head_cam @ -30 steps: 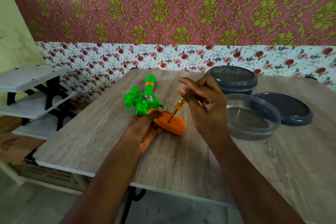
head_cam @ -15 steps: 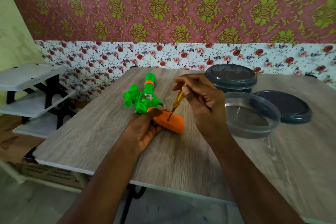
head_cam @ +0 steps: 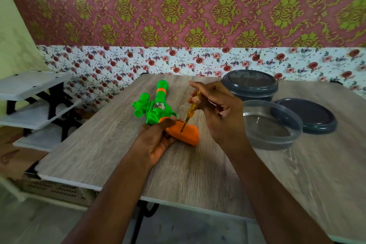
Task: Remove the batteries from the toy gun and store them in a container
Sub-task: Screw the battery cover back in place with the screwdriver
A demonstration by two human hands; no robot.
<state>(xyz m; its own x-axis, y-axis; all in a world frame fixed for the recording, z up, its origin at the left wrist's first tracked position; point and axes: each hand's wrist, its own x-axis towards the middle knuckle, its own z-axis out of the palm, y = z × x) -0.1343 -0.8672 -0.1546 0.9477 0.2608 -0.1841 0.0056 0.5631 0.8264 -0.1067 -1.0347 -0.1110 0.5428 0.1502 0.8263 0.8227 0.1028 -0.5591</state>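
Observation:
A green toy gun (head_cam: 156,105) with an orange handle (head_cam: 187,133) lies on the wooden table (head_cam: 111,144), barrel pointing away. My left hand (head_cam: 158,140) grips the gun at the top of the handle, thumb on the orange part. My right hand (head_cam: 219,113) pinches a small yellow-handled screwdriver (head_cam: 191,109), its tip set in the orange handle. No batteries are visible. An open clear container (head_cam: 275,125) stands just right of my right hand.
A dark loose lid (head_cam: 309,115) lies right of the open container. A closed dark-lidded container (head_cam: 250,85) stands behind it near the wall. White shelves on a black frame (head_cam: 33,105) stand left of the table.
My right hand's fingers have shifted on the screwdriver handle, turning it while the tip stays in the orange handle. My left hand and the gun have barely moved.

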